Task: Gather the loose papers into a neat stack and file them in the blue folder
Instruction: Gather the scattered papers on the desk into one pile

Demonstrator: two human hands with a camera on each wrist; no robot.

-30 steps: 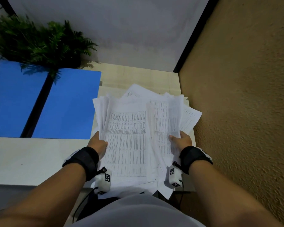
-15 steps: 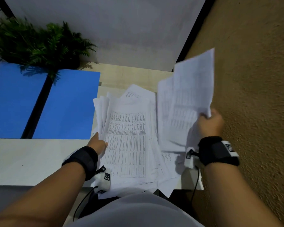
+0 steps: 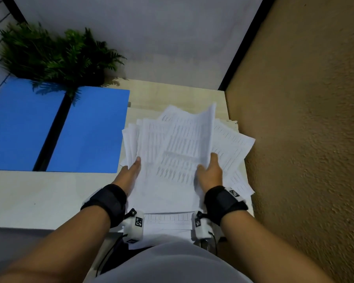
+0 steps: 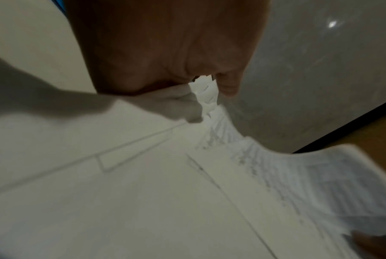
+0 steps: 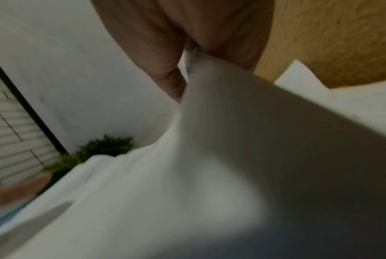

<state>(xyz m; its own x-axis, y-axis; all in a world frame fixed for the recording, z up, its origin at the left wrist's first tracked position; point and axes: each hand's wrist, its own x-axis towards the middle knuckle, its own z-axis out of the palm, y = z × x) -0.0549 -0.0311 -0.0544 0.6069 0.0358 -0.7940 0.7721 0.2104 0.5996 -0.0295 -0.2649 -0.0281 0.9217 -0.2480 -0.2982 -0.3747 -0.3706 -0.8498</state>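
Papers (image 3: pixel 172 152): printed, fanned, uneven

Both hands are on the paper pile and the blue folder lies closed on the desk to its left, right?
Not quite. The blue folder lies open, its two blue leaves spread flat either side of a dark spine, as the head view shows. The rest holds: left hand and right hand are both on the paper pile, folder to its left.
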